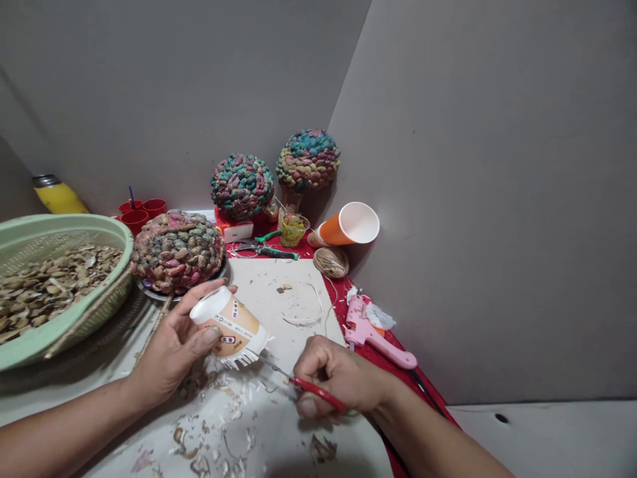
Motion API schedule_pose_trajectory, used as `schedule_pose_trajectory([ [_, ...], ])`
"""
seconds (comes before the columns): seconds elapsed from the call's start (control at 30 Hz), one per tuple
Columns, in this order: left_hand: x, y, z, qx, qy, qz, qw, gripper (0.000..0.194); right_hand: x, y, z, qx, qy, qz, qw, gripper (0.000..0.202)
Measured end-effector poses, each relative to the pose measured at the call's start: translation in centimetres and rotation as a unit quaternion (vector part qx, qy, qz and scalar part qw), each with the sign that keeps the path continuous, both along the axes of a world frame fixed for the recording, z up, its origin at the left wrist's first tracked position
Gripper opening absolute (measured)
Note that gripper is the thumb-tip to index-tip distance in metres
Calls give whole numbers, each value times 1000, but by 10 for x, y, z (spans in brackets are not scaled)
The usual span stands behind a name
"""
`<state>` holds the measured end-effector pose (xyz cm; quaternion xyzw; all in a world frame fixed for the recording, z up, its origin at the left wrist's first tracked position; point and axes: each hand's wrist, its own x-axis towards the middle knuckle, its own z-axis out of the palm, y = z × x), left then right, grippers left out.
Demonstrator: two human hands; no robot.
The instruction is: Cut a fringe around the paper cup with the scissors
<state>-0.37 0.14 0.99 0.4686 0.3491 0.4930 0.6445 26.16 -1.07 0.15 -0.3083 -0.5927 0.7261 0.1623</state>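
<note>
My left hand (182, 338) is closed around a small printed paper cup (233, 328), tilted so that its white end faces up and left. Narrow strips form a fringe along the cup's lower right rim. Red-handled scissors (318, 393) are gripped in my right hand (333, 375), their blades pointing left and reaching the cup beside the fringe. Small scraps and shell bits (219, 438) lie scattered over the pale board (288, 398) beneath both hands.
A green basket (119, 232) of shells stands left, beside a ball of coloured shells (179, 252). Two more shell balls (242, 186) stand behind. Green-handled pliers (276, 252), a twine roll (331, 262), an orange cup (333, 231) and a pink glue gun (378, 342) line the back and right.
</note>
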Motion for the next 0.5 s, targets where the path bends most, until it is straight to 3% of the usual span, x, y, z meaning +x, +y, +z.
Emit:
schedule_pose_trajectory([
  [0.17, 0, -1, 3, 31, 16, 0, 999, 54, 1, 0, 1, -7, -18, 1, 1000, 60],
  [0.33, 1, -2, 6, 11, 9, 17, 1000, 58, 3, 0, 0, -23, -26, 26, 999, 63],
  [0.43, 4, 1, 10, -33, -27, 29, 999, 57, 5, -1, 0, 39, -33, 37, 998, 63],
  [0.5, 7, 3, 12, -70, -49, 32, 996, 56, 6, -3, 1, 130, -57, 11, 990, 61],
])
